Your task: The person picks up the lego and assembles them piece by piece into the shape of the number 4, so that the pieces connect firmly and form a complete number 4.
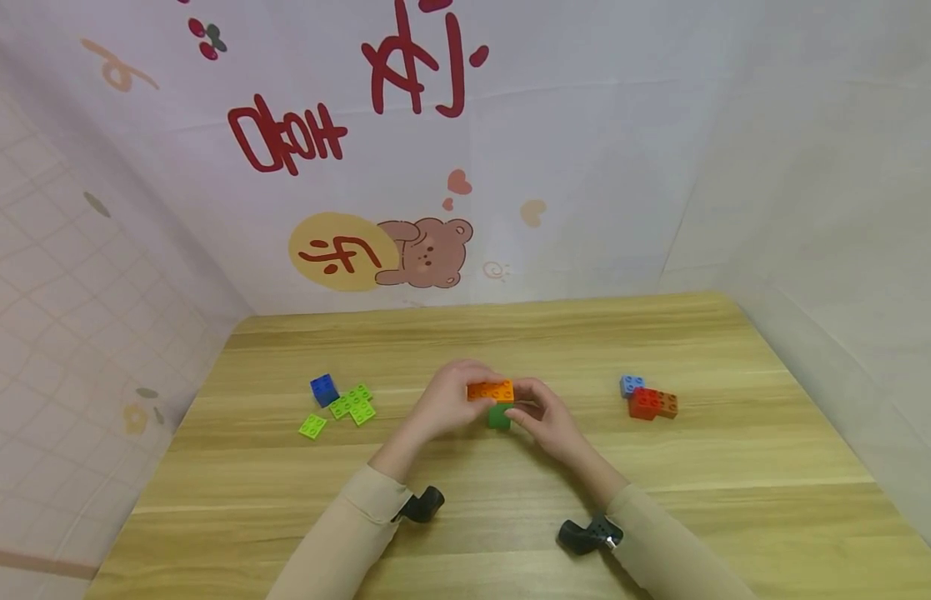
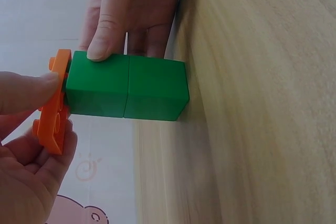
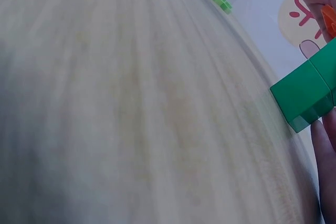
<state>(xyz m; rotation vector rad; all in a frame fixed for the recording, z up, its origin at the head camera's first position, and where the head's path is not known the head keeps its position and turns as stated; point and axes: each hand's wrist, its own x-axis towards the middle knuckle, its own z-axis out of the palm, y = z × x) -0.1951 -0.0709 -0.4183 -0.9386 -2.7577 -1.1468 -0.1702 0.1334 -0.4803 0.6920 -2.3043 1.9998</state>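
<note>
Two green blocks [image 2: 100, 85] stand stacked on the table in the left wrist view, an orange piece [image 2: 62, 98] on their top, looking slightly tilted. From the left, the left hand [image 1: 453, 400] pinches the orange piece [image 1: 495, 390] between thumb and fingers. The right hand [image 1: 548, 421] holds the green stack [image 1: 498, 416] from the right, its thumb [image 2: 102, 43] on the upper green block. The right wrist view shows the green blocks [image 3: 304, 93] at its right edge, fingers [image 3: 323, 150] against them.
Left on the table [image 1: 480, 533] lie a blue block [image 1: 325, 390] and several lime pieces [image 1: 352, 403]. On the right are a light blue block [image 1: 633, 384], a red block [image 1: 644, 404] and a brown one [image 1: 668, 405]. A printed cloth [image 1: 570, 150] hangs behind.
</note>
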